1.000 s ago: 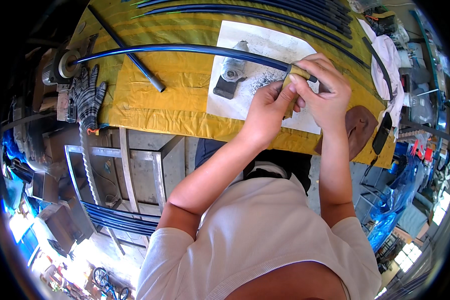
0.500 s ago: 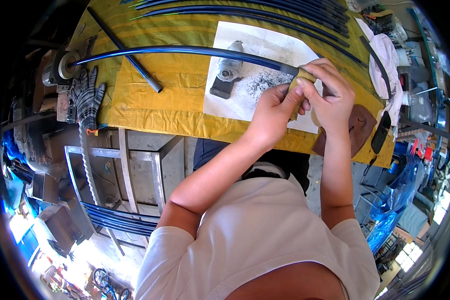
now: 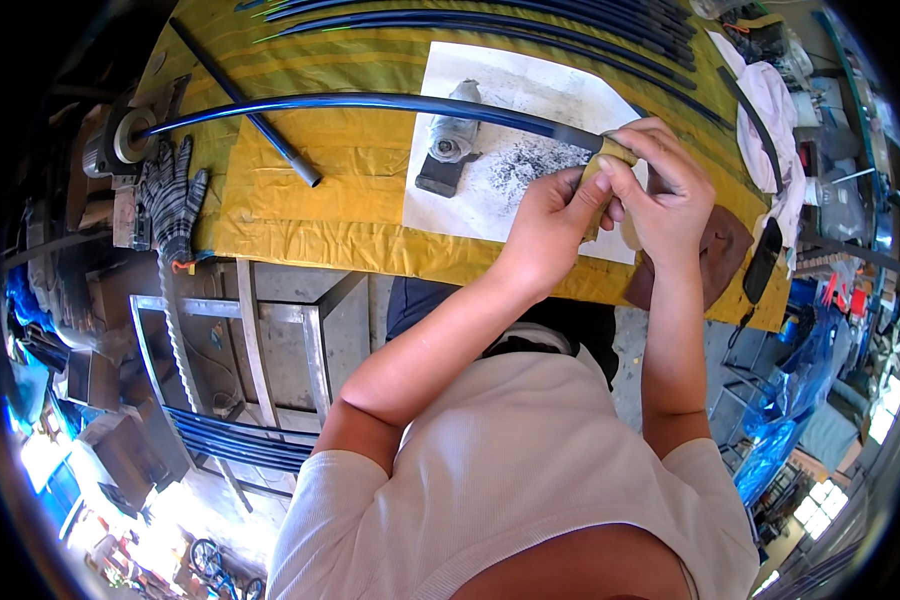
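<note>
A long glossy blue tube (image 3: 370, 101) runs across the table, its left end at a round wheel (image 3: 132, 135) on a small motor. Round its dark right end is folded a tan strip of sandpaper (image 3: 620, 150). My right hand (image 3: 673, 190) pinches the strip from the right, thumb and fingers closed. Close against it, my left hand (image 3: 553, 213) grips the lower part of the strip with bent fingers. Beneath the hands a white paper sheet (image 3: 515, 90) carries scattered black dust (image 3: 545, 165). The tube's very tip is hidden by strip and fingers.
A grey wrapped roll (image 3: 454, 135) and a dark block (image 3: 442, 175) rest on the paper. Another dark tube (image 3: 255, 115) lies at the left. Several blue tubes (image 3: 530, 38) line the far side. A striped glove (image 3: 175, 195), brown cloth (image 3: 722, 262) and black phone (image 3: 764, 262) lie near the edges.
Both hands and the sandpaper have shifted very slightly to the right over the table. The grip on the strip looks the same.
</note>
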Available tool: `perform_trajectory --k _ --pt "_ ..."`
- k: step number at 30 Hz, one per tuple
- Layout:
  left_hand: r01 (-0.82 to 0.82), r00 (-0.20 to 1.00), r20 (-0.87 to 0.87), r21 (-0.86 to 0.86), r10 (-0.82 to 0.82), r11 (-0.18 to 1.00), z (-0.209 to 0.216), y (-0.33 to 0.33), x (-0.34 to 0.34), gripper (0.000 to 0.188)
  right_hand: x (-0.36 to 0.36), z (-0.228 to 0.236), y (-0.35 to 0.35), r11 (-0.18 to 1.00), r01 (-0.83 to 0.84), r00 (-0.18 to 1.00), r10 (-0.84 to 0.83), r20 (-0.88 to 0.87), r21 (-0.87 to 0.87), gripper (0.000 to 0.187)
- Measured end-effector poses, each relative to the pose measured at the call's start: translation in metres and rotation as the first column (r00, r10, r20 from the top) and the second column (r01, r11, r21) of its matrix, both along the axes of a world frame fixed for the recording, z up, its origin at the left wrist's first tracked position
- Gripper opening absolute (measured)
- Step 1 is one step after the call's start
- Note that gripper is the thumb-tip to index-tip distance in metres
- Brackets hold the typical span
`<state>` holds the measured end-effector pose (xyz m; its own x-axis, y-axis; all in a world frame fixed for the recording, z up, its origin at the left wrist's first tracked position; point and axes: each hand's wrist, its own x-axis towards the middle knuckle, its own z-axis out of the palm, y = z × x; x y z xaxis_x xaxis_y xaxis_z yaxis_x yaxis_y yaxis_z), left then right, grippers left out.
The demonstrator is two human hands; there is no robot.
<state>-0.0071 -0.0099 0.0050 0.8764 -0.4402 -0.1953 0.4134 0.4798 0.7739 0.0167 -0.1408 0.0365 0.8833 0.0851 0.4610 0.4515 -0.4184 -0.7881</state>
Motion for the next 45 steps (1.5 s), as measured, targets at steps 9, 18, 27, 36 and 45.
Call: perform_trajectory --k 9,18,27,36,45 --pt "-0.031 1.000 0.002 0.002 0.031 1.000 -0.003 0.010 0.001 0.029 0.004 0.000 0.008 0.996 -0.082 0.996 0.081 -0.038 -0.025 0.024" --pt "-0.129 0.991 -0.041 -0.007 0.129 0.992 0.000 0.020 0.005 0.029 0.014 -0.001 0.025 0.995 -0.100 0.995 0.099 -0.023 -0.031 0.024" --pt "-0.108 0.993 -0.045 0.003 0.109 0.994 0.001 0.024 0.007 0.026 0.020 -0.004 0.029 0.997 -0.078 0.994 0.078 0.071 -0.009 0.025" --pt "-0.081 0.996 -0.034 0.000 0.081 0.997 -0.004 0.017 0.005 0.026 0.017 -0.006 0.020 0.999 -0.047 0.998 0.048 0.042 -0.017 0.025" --pt "-0.050 0.999 -0.020 -0.037 0.049 0.998 -0.001 0.000 0.002 0.029 0.007 0.001 0.004 1.000 -0.009 1.000 0.009 0.018 -0.017 0.024"
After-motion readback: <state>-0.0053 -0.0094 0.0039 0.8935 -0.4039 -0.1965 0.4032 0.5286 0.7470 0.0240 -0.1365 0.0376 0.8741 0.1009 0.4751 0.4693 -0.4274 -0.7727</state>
